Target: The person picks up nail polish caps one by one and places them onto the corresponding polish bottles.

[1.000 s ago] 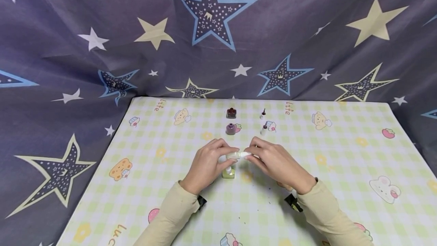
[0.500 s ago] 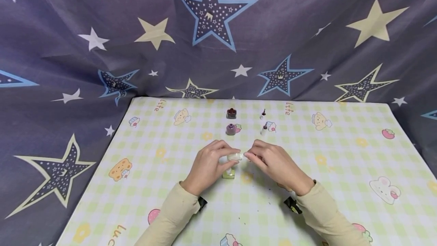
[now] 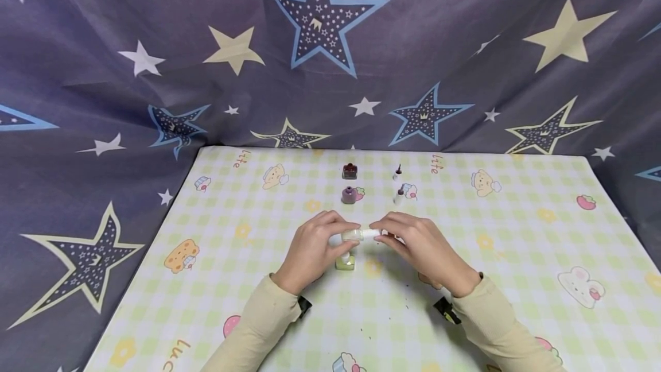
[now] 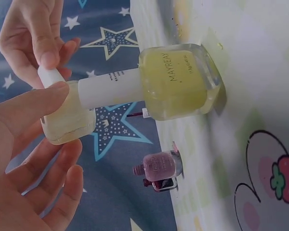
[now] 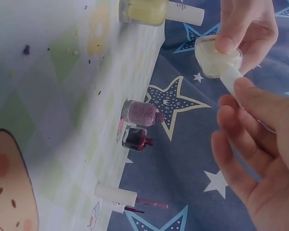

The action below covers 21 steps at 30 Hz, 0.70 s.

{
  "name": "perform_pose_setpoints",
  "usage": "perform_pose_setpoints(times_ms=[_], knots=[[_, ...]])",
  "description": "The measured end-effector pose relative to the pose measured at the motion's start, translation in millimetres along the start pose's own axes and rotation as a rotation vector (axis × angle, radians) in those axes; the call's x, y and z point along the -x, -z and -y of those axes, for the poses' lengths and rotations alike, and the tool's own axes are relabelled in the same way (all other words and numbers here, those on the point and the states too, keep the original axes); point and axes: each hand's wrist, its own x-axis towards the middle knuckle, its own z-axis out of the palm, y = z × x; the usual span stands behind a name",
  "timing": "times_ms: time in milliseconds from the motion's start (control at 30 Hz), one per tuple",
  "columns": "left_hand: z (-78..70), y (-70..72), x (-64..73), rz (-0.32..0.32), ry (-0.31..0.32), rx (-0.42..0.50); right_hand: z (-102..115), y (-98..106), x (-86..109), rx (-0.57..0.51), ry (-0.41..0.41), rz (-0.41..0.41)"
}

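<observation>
Cream polish bottle stays pinched in the left hand. At three o'clock, the right hand has shifted its pinch on the white cap, baring more; the cap seems still seated. Green bottle: six o'clock.

**Double pinch, fingertips close**

Left forearm in from 7 o'clock, right forearm from 5. Left hand points to 2, right hand to 10. Both thumbs oppose the fingers; right hand's outer fingers curl loosely.
</observation>
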Motion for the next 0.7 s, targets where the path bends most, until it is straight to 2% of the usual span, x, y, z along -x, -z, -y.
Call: perform_pose_setpoints(times_ms=[167,400,600,700], knots=[[-0.2,0.4,1.7,0.010,-0.006,-0.009,0.6,-2.8,0.8,0.021,-0.026,0.009],[-1.7,1.3,1.5,0.006,-0.019,0.009,1.5,-8.0,0.7,0.044,-0.066,-0.019],[-3.5,2.6,1.8,0.009,-0.014,0.010,2.5,-8.5,1.0,0.016,-0.105,-0.010],[-3.4,3.0,1.8,0.016,-0.007,0.007,2.7,-7.0,2.0,-0.016,-0.099,-0.017]])
